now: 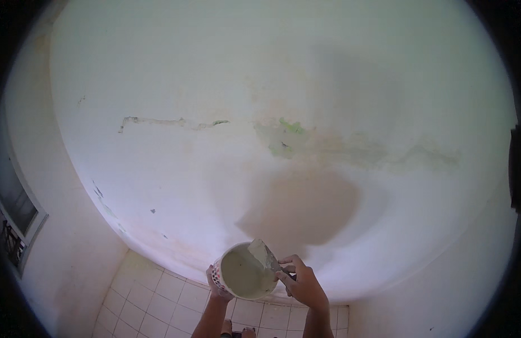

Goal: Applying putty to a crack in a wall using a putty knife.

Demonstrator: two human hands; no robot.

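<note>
My left hand (pixel 217 286) is wrapped round the left side of a white tub (pixel 216 271) with a checked pattern on its outside. The tub is tilted, so its mouth shows, and pale wet filler coats the inside. In my right hand (pixel 303 283) is a putty knife (pixel 264 254), gripped by its dark handle. Its blade carries pale filler and lies over the tub's right rim. Beyond them stands a white wall (pixel 176 163) with a long crack (pixel 179 122) on the left and a damaged patch (pixel 288 138) showing grey and green at the middle.
Cream floor tiles (pixel 173 287) lie below, with my feet (pixel 248 332) at the bottom edge. A side wall with a window (pixel 15 203) stands at the left. At the far right edge is a dark object (pixel 516 169) on the wall. Shadows fall across the wall.
</note>
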